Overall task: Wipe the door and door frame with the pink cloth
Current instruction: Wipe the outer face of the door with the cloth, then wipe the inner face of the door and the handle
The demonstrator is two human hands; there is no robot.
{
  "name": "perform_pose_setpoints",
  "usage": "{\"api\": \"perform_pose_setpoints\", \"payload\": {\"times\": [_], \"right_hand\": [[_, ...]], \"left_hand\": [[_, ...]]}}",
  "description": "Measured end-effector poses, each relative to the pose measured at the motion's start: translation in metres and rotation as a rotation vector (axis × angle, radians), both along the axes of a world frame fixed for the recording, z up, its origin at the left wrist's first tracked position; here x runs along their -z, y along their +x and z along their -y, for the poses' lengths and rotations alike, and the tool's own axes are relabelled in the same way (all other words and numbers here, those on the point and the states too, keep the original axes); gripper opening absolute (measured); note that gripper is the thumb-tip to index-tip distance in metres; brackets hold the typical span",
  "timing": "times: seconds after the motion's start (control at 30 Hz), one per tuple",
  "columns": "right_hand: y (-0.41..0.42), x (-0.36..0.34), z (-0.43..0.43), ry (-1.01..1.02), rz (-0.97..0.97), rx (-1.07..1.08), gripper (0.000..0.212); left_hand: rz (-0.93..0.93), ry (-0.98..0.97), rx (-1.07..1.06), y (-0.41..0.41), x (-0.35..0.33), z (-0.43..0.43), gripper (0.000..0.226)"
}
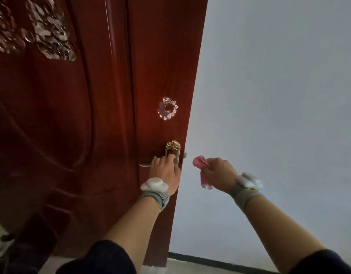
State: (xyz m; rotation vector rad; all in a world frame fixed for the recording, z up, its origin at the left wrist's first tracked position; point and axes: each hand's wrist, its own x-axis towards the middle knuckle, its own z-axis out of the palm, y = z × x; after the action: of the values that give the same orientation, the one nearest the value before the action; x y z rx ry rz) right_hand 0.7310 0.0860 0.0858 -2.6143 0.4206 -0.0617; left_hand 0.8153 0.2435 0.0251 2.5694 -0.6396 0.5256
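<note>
Head camera, looking down along both forearms: a person stands at the free edge of a dark red door [87, 123], the left hand [165, 171] wrapped over its lever handle [144, 165], whose silver tip sticks out past the knuckles, below a gold plate [173, 149]. The hold looks meant to steady the door, or swing it, so that its face and edge stay put under a wipe. The right hand [218, 173] is clenched around the pink cloth [200, 164], bunched into a wad with one end poking out above the fist and another hanging below. The cloth sits in the air just beside the door's edge, in front of the pale wall [279, 95], touching neither. Both arms reach forward at about the same height, the left nearly straight, the right bent slightly outward, its wrist cocked toward the door. Each wrist carries a grey band with a white device, and dark sleeves [103, 260] are pushed up near the elbows. A glittering ornament [167, 108] is stuck above the handle. No door frame can be made out here, and wiping appears not yet begun.
</note>
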Motion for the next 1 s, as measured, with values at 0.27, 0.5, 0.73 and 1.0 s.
{"api": "perform_pose_setpoints", "payload": {"times": [0.27, 0.5, 0.73, 1.0], "right_hand": [[-0.003, -0.001, 0.025, 0.168, 0.246, -0.123, 0.034], [0.012, -0.006, 0.003, 0.293, 0.305, -0.162, 0.026], [0.014, 0.000, -0.049, 0.410, 0.292, -0.243, 0.023], [-0.018, -0.008, -0.150, 0.526, 0.289, -0.571, 0.032]], "left_hand": [[0.018, -0.224, -0.185, -0.036, 0.007, -0.003, 0.019], [0.092, -0.220, -0.357, -0.090, 0.012, -0.043, 0.035], [0.043, -0.286, -0.535, -0.147, -0.007, -0.088, 0.030], [0.028, -0.511, -0.779, -0.230, -0.012, -0.177, 0.038]]}}
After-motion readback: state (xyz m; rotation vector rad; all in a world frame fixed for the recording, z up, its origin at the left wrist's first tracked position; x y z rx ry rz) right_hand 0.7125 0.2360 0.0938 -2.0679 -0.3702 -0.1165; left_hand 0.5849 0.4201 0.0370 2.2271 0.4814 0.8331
